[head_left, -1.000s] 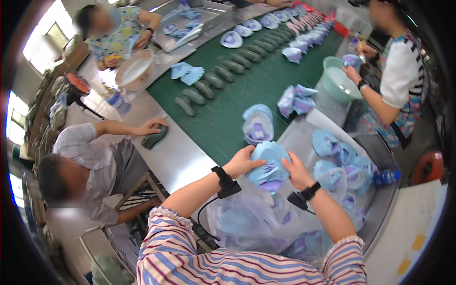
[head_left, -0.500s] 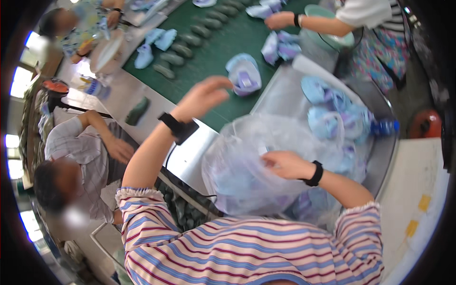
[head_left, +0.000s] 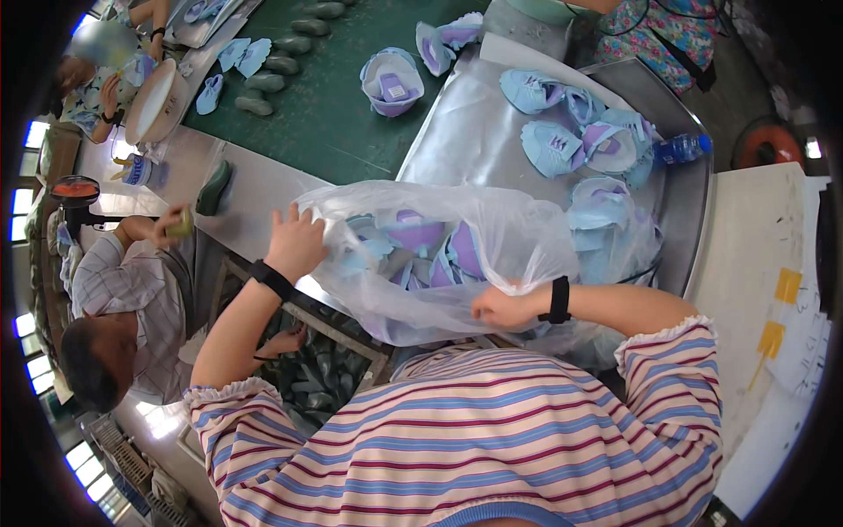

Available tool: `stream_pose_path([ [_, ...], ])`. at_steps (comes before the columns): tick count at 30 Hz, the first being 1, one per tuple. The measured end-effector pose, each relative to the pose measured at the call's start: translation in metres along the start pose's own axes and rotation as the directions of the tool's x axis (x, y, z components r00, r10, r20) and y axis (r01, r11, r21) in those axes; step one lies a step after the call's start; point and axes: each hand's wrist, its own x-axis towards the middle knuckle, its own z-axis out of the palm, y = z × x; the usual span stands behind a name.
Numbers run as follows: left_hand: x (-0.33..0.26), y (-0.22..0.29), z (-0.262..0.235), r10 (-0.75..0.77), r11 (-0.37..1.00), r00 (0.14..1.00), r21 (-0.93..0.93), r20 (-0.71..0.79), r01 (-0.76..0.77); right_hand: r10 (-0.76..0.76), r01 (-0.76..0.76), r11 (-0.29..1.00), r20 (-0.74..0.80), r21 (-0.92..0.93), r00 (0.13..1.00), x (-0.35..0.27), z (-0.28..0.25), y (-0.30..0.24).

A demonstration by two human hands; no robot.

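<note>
Bag: we hold one clear plastic bag (head_left: 492, 255) of shoe uppers at the tabletop's (head_left: 263, 189) near edge.
Left hand (head_left: 297, 246): closed, gripping its rim.
Right hand (head_left: 502, 309): closed, pinching its side.
Water bottle (head_left: 680, 147): one.

The left hand (head_left: 297, 244) has dropped from the belt to grip the plastic bag (head_left: 439, 255) (clear).

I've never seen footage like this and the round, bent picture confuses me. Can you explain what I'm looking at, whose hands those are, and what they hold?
The camera sits on a person's head and looks down; its wide lens bends straight edges. The striped sleeves at the bottom are that person's own. The left hand and right hand both grip a clear plastic bag holding blue and purple shoe uppers. More shoe uppers lie on the metal tray behind it. Dark shoe forms lie on the green belt. A co-worker sits on the left.
</note>
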Motion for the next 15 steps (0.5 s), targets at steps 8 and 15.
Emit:
stream_pose_path([
  [8, 0.041, 0.132, -0.004, 0.281, 0.911, 0.937, -0.25, -0.207, -0.329, 0.359, -0.339, 0.84, -0.035, -0.423, 0.933, 0.072, -0.079, -0.008],
  [15, 0.071, 0.104, 0.018, 0.099, 0.908, 0.994, -0.404, -0.045, -0.109, 0.275, -0.356, 0.871, -0.265, -0.339, 0.924, 0.057, -0.047, 0.002],
])
